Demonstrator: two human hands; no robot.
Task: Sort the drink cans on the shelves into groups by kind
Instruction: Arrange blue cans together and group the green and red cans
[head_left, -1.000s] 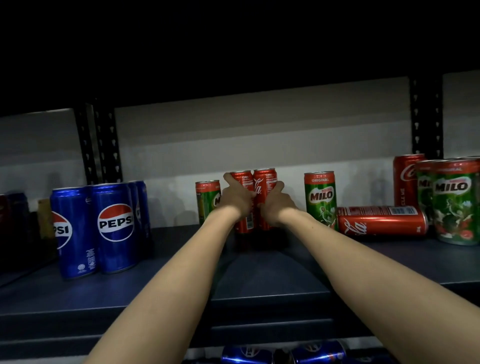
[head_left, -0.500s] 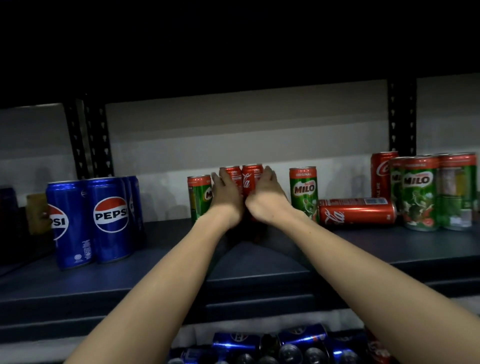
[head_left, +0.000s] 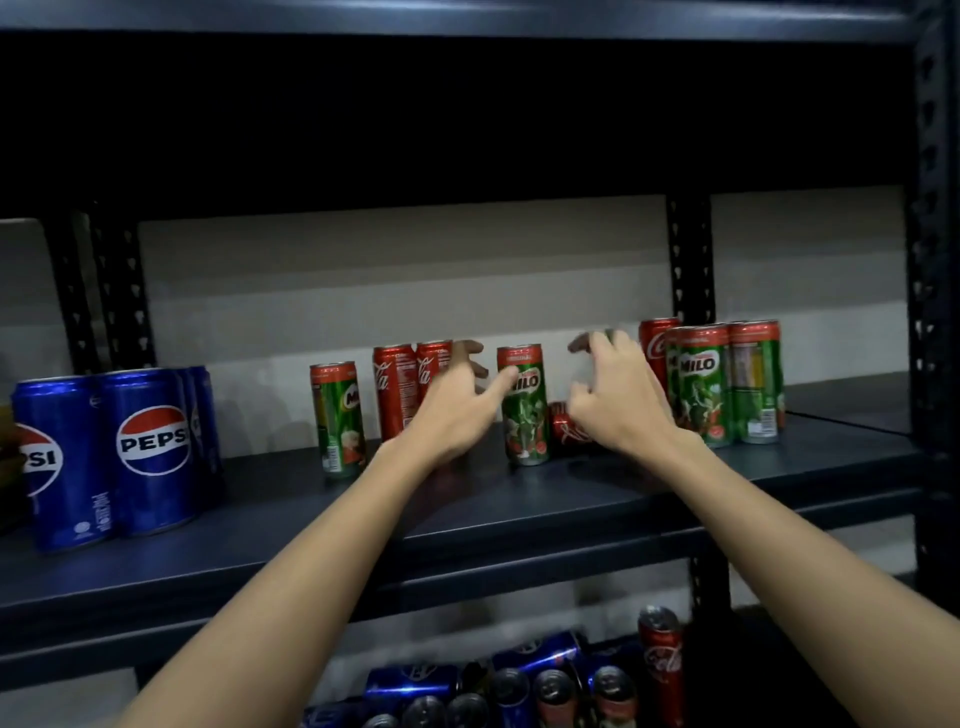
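Two upright red Coca-Cola cans (head_left: 402, 387) stand side by side mid-shelf. Right of them stands a green Milo can (head_left: 523, 410). My left hand (head_left: 457, 402) hovers just left of that Milo can with fingers spread, its thumb touching the can's label. My right hand (head_left: 615, 397) is spread open to the can's right, above a Coca-Cola can lying on its side (head_left: 563, 428), mostly hidden by the hand. Another Milo can (head_left: 336, 418) stands left of the Coke pair. Neither hand holds anything.
Blue Pepsi cans (head_left: 111, 449) are grouped at the shelf's left. Milo cans (head_left: 724, 382) and a Coca-Cola can (head_left: 655, 343) cluster at the right by a black upright (head_left: 688, 260). The dark shelf board (head_left: 467, 525) has bare room in front. Mixed cans (head_left: 519, 686) lie on the shelf below.
Both hands have let go of the two upright Coca-Cola cans and moved right, opening on either side of the Milo can. The view has shifted, showing more of the lower shelf.
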